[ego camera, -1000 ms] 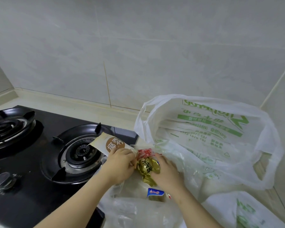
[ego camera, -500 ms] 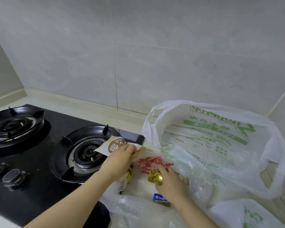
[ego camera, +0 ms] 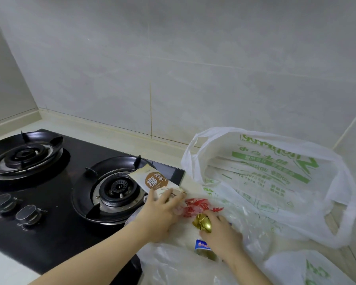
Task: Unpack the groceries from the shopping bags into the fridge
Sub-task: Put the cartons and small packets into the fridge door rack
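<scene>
Gold foil packet point(ego camera: 202, 222) half out of clear bag point(ego camera: 193, 254) on counter, tucked under right hand point(ego camera: 220, 233), fingers curled round it, likely to lift it clear. Cream packet point(ego camera: 155, 179) over burner point(ego camera: 117, 188), pinched in left hand point(ego camera: 160, 212), probably bound for fridge too. White shopping bag point(ego camera: 275, 182) gaping just behind.

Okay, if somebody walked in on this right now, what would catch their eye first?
Probably the two hands low in the middle: the right hand grips a shiny gold foil packet beside red print on thin plastic, and the left hand pins a cream packet with a brown round label. That packet juts over the black gas hob on the left. A big white shopping bag with green lettering gapes open on the right.
</scene>
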Motion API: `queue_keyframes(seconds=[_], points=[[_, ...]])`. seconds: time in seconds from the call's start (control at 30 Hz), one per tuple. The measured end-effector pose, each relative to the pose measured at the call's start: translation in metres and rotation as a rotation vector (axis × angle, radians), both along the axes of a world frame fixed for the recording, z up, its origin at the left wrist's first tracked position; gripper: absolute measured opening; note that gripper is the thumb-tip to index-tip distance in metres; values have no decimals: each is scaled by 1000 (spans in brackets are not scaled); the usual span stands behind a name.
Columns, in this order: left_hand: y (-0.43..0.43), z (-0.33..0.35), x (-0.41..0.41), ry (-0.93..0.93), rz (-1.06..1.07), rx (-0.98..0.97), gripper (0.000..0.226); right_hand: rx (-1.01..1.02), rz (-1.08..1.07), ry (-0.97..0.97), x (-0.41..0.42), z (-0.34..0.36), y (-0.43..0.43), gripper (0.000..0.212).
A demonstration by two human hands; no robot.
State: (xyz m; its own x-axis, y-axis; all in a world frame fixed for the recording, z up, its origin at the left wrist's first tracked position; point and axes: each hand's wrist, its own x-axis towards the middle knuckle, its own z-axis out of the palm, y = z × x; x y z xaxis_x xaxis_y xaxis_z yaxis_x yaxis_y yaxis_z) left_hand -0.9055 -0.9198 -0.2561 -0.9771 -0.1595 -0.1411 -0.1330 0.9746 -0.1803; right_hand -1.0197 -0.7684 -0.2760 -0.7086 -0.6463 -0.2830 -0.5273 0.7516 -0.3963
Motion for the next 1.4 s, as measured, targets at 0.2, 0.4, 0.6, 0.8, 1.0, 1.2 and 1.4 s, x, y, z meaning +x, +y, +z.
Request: queue_keyframes(seconds=[0.2, 0.4, 0.6, 0.8, 1.0, 1.2, 1.4], points=[[-2, 19, 3, -184, 175, -103, 67, -10, 15, -13, 6, 2, 5, 53], [5, 25, -1, 22, 103, -111, 47, 6, 26, 6, 12, 1, 9, 59], [1, 10, 4, -26, 58, -50, 73, 5, 42, 29, 13, -2, 11, 59], [6, -1, 0, 84, -94, 11, 89, -12, 41, 41, 14, -4, 12, 61], [10, -13, 0, 26, 25, 200, 96, -27, 10, 20, 12, -4, 12, 63], [14, -19, -1, 148, 68, 19, 105, -29, -50, -66, 10, -5, 14, 52], [14, -15, 0, -98, -88, 68, 75, -62, 5, -128, 6, -1, 26, 72]])
